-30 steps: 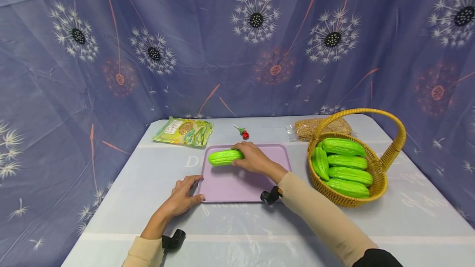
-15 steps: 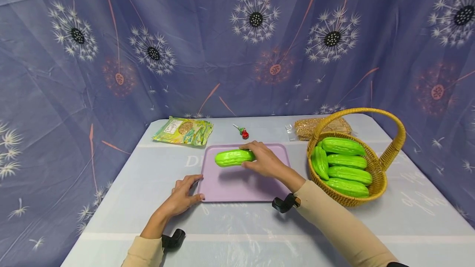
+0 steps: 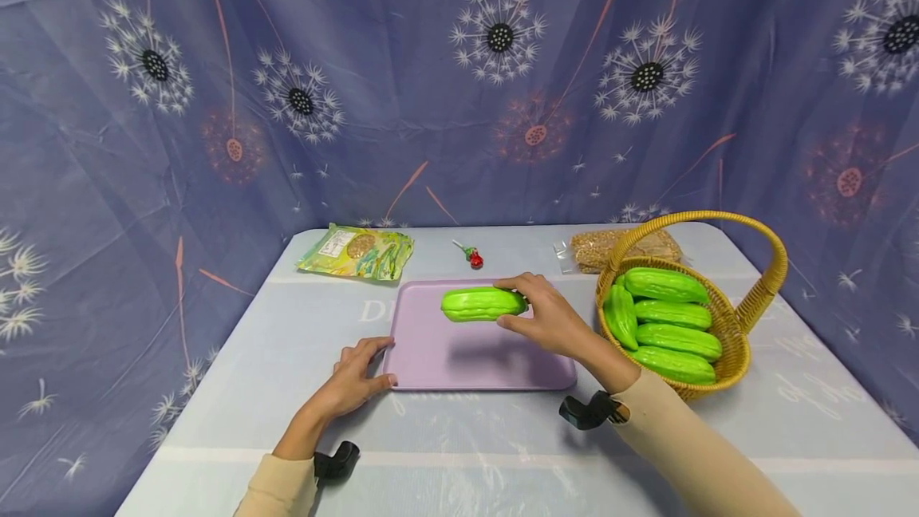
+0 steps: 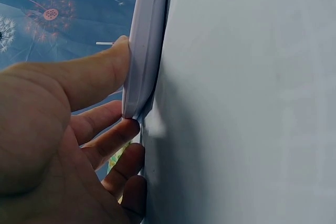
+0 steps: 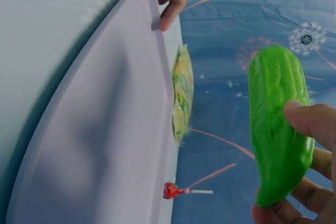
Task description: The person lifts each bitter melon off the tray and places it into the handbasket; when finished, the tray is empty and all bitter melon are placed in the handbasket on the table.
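A bright green, ridged bitter melon (image 3: 479, 305), glossy like plastic, is held by my right hand (image 3: 549, 316) over the lilac tray (image 3: 445, 361). The right wrist view has the thumb on one side of the bitter melon (image 5: 275, 114) and the fingers round the other, apart from the tray. At the tray's near left corner is my left hand (image 3: 348, 381). Its thumb presses the front rim of the tray (image 4: 143, 51) and its fingers touch the left side, with the corner between them. Several similar bitter melons (image 3: 671, 312) lie in a yellow wicker basket (image 3: 732, 365) at the right.
Behind the tray lie a green and yellow packet (image 3: 359, 254), a red lollipop (image 3: 474, 258) and a clear bag of yellowish grains (image 3: 592, 250). The tall basket handle (image 3: 771, 270) arches above the table's right part. A blue patterned cloth (image 3: 402, 86) hangs behind the table.
My right hand has moved to the right with the bitter melon, from the tray's left part towards its right side, and it looks higher. The left hand stays at the tray corner.
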`<state>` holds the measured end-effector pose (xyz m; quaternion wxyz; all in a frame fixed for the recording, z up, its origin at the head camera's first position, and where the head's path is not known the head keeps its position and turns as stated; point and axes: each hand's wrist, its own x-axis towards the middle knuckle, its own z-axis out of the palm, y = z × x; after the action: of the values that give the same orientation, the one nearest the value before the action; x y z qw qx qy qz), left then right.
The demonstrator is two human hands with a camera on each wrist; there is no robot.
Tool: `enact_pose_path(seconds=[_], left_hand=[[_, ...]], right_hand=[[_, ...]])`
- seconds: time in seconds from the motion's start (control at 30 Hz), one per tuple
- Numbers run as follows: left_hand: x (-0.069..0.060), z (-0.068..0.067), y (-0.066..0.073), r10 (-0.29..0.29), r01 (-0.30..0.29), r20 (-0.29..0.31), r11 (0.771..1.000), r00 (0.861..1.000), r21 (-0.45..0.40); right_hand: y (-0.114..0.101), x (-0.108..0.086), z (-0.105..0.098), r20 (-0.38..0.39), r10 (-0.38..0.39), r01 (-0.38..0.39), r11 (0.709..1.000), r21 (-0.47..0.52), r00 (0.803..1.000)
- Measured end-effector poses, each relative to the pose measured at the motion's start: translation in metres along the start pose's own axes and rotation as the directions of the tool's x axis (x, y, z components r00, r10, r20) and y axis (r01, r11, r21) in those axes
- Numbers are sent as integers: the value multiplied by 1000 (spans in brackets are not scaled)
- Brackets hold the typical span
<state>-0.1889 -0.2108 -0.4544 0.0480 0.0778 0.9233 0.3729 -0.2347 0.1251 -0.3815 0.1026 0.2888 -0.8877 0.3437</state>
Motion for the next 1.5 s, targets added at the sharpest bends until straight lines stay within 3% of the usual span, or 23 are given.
enact_pose_path(seconds=[0.87,1.17,1.5], left_hand=[[0,0,-2,12,-12,-9,1000,1000,7],[1,1,-2,-1,1,-3,1000,1000,3],[1,1,-2,0,0,-4,1000,1000,2]], right_hand=[[19,-66,-71,-104,57,-71,988,-136,993],[40,-93,-99,-202,43,-87,973,-212,978],[62,-119,-121,-212,147,-191,961,-202,966]])
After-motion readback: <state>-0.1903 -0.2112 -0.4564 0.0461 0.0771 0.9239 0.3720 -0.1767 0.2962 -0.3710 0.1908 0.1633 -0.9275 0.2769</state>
